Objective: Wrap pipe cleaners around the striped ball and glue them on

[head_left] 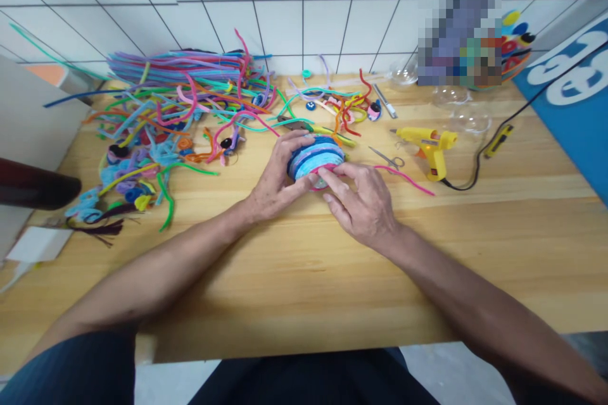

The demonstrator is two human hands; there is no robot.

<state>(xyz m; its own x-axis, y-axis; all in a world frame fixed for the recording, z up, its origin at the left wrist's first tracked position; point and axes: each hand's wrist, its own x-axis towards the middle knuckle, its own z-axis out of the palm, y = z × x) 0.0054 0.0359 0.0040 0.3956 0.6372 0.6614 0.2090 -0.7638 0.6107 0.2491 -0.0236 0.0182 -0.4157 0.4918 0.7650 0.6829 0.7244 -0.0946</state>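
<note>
A: Where is the rounded object, wrapped in fuzzy bands of blue, light blue and purple (317, 157)?
B: It is at the middle of the pale wooden table (304, 278), between the two hands.

A: How does the left hand (280, 174) stand?
B: It is curved around the left side of the object and holds it; the fingers lie over the top, and the thumb reaches to the front.

A: And the right hand (361, 199)?
B: Its fingers are bent and a little spread, and the fingertips touch the fuzzy pink band (329, 169) at the lower front. I cannot tell whether they pinch it.

A: What lies to the right?
B: A thin fuzzy pink strip (406, 180) comes out beside the right hand. Near it are small metal scissors (390, 159), and farther right a yellow glue gun with black cable (431, 149).

A: On the left side?
B: There is a tangled heap of many-coloured fuzzy stems (152, 133), well apart from the right hand.
</note>
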